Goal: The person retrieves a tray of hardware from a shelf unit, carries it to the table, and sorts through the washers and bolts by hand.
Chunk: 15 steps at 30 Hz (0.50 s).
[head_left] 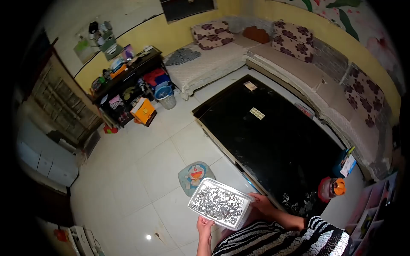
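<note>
A shallow clear plastic box (247, 207) holds many small shiny silvery pieces (218, 204) on a white bottom; they are too small to name. My left hand (205, 224) grips the near left edge of the box, thumb on the rim. Around the right end of the box is my right hand (262, 204), its fingers partly hidden by the wall. The box is held in the air in front of my striped top. Beyond it a small stool (191, 177) with a cartoon picture stands on the floor.
To the right is a long black glossy table (273, 141) with a small pale tray (257, 113) and a jar with an orange lid (333, 187). Cushioned sofas (294, 64) line the wall. A bin (165, 98) and an orange box (143, 112) stand beside a cluttered desk (147, 55).
</note>
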Motion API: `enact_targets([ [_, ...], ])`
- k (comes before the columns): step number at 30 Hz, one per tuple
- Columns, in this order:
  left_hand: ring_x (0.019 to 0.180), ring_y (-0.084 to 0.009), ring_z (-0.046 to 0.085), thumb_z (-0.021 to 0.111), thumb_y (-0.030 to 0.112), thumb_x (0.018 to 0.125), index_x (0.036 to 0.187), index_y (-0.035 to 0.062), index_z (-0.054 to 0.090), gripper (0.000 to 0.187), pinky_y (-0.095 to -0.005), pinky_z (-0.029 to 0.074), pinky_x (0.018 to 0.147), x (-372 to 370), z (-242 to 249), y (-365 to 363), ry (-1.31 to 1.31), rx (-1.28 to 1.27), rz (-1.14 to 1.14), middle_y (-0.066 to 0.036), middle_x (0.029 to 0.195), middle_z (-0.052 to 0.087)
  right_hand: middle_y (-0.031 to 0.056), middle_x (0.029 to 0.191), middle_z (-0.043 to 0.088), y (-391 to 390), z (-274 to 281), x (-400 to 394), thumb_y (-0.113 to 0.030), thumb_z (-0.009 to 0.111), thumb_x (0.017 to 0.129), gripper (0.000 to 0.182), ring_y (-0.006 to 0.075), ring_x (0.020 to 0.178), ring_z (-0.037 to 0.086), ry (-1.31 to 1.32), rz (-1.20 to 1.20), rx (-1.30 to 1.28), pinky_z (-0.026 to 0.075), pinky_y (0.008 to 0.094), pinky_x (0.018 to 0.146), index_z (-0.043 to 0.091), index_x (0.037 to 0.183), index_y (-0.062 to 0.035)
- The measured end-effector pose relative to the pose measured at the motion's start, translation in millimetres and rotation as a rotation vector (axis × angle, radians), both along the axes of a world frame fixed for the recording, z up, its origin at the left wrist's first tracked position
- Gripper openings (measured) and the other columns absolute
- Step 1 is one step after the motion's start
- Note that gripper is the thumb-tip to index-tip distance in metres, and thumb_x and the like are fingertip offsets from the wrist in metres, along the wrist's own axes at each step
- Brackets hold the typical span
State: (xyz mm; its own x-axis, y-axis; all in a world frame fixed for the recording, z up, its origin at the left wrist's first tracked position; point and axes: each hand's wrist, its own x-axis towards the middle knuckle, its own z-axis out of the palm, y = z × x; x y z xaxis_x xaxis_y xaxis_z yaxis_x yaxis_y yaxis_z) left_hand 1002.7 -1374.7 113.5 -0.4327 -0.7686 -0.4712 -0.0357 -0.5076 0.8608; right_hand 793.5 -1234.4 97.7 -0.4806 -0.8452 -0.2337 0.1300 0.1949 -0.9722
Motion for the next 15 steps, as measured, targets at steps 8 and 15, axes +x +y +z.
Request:
enact_targets([
  [8,0.052,-0.0053,0.04,0.05,-0.01,0.066,0.075,0.0065,0.043,0.02,-0.0193,0.037,0.049,-72,-19,-61,-0.023,0.055,-0.27,0.003,0.06,0.042,0.0085,0.098,0.054,-7,-1,-26,0.0,0.054,0.075,0.042,0.0152,0.088,0.051,0.313,-0.109,0.207,0.041,0.0258,0.074,0.042,0.115,0.0],
  [15,0.055,-0.0057,0.043,0.053,-0.006,0.067,0.076,0.0072,0.045,0.018,-0.019,0.035,0.05,-159,-44,-112,-0.093,0.051,-0.435,0.002,0.064,0.048,0.0066,0.087,0.056,-35,-46,-86,-0.006,0.057,0.076,0.042,0.0119,0.063,0.052,0.573,-0.248,0.245,0.043,0.0265,0.052,0.043,0.116,-0.0048],
])
